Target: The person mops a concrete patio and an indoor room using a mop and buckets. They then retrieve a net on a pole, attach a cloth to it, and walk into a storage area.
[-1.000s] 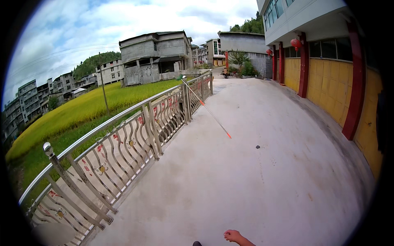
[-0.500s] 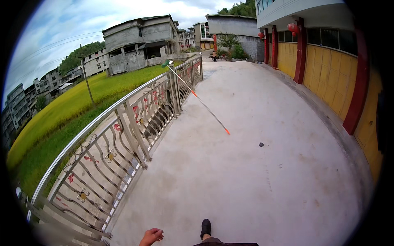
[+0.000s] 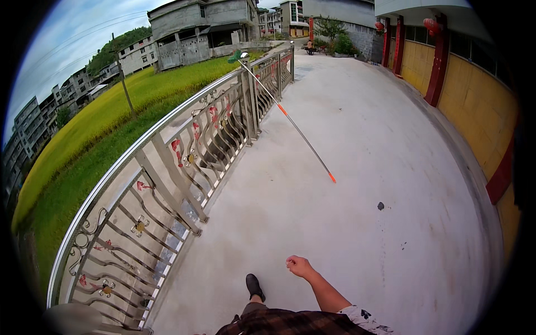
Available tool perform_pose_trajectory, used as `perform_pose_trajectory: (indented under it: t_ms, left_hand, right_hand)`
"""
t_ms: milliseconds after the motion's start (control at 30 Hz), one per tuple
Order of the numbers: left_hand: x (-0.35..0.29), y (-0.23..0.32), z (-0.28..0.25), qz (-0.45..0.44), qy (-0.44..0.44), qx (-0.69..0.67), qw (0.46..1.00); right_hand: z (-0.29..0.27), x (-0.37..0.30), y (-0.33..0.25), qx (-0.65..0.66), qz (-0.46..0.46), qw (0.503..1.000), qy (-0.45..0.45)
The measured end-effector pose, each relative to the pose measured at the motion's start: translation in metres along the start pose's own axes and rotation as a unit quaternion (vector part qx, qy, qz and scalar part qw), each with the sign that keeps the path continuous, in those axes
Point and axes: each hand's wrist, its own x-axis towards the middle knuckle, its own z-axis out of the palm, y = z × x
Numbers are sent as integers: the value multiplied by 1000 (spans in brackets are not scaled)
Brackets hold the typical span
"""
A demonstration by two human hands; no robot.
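My right hand [image 3: 300, 266] swings out over the pale concrete ground [image 3: 268, 223], in front of my body. Its fingers are curled in, and nothing shows in them. The forearm rises from a patterned short sleeve at the bottom right. No part of my left hand is in the picture. Farther ahead, a long-handled pole [image 3: 306, 139] with orange grips and a green head [image 3: 237, 57] leans on the metal railing [image 3: 162, 184]. Its lower end rests on the concrete, well apart from my hand.
A small dark lump [image 3: 381, 206] lies on the concrete to the right. Yellow doors [image 3: 474, 92] and red pillars [image 3: 438, 67] line the right side. Beyond the railing is a green-yellow field [image 3: 89, 151]. My dark shoe [image 3: 254, 286] is below; a person [image 3: 310, 48] is far ahead.
My left hand has left the view, and my right hand has come in from below. The leaning pole and dark lump have shifted right in the picture as my view turned left and down.
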Motion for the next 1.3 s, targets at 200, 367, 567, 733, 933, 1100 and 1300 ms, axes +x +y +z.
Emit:
perform_pose_trajectory:
  t_ms: [200, 367, 567, 733, 933, 1100, 1300]
  left_hand:
    - [140, 111, -38, 29, 13, -100, 995]
    - [350, 311, -70, -69, 25, -45, 996]
    - [491, 582, -22, 137, -32, -91, 986]
    - [562, 736, 53, 200, -188, -35, 961]
    - [630, 848, 59, 171, -178, 74, 966]
    - [703, 950, 48, 199, -141, -79, 967]
    - [822, 1102, 60, 236, -90, -149, 956]
  right_hand:
    - [-2, 91, 50, -65, 184, 968, -160]
    - [-59, 110, 91, -113, 287, 925, -222]
    - [-103, 206, 93, 10, 368, 925, -99]
    - [-136, 345, 106, 80, 368, 926, -27]
    - [-214, 553, 90, 139, 306, 941, 42]
    - [-300, 661, 47, 197, 255, 937, 137]
    - [-319, 713, 60, 29, 271, 951, 145]
